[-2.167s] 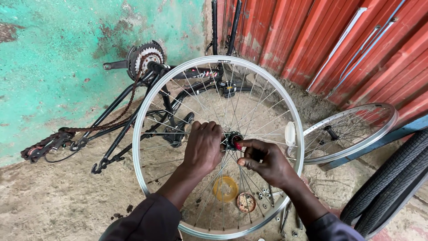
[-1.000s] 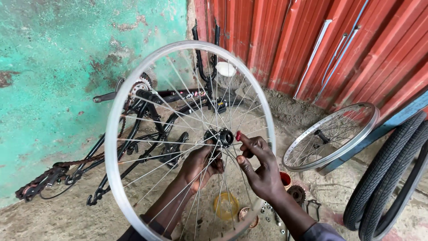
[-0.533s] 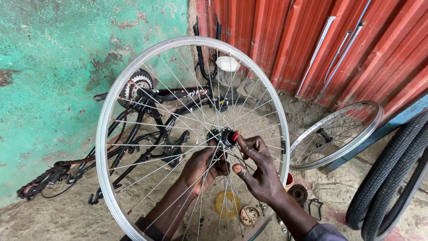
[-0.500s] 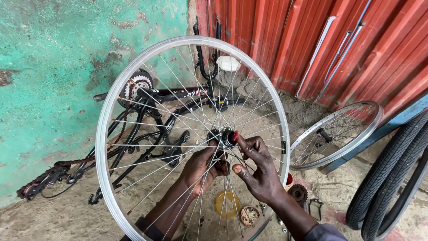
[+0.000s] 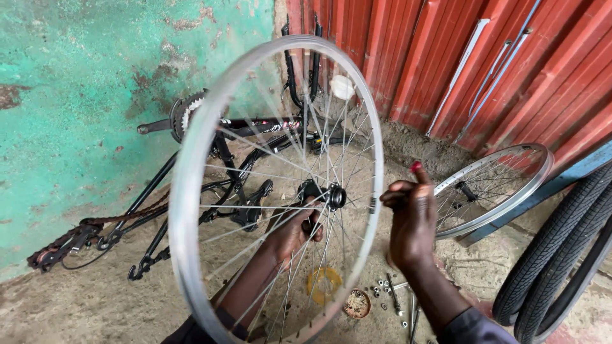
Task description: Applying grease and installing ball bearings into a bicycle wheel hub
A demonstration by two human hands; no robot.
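— While the bare spoked wheel [image 5: 191, 172] fills the middle of the view, which way does it stand?

— It stands upright on edge, its rim turned partly away so the circle reads as a tall oval. The long axis runs top to bottom, and the hub [image 5: 331, 195] axle points sideways toward the right hand.

— What lies behind it?

— A black bicycle frame [image 5: 223, 137] lies upside down against the green wall [image 5: 76, 95], chainring up. Red corrugated sheeting [image 5: 510, 57] backs a second rim [image 5: 494, 188] leaning to the right, with two black tyres [image 5: 561, 255] at the far right edge.

— And the left hand?

— The left hand [image 5: 294, 230] reaches up through the spokes from below, forearm rising from the bottom edge. Its fingers are closed around the hub's near side, holding the wheel up.

— The right hand?

— The right hand [image 5: 411, 223] is raised just beside the hub, clear of the rim, wrist straight, one finger pointing up. Its thumb and fingertips are pinched together; whether anything sits between them I cannot tell.

— Smaller bits?

— A yellow disc [image 5: 324, 283], a small round tin [image 5: 357, 304] and scattered nuts and bolts [image 5: 389, 290] lie on the dirt ground [image 5: 83, 299] below.
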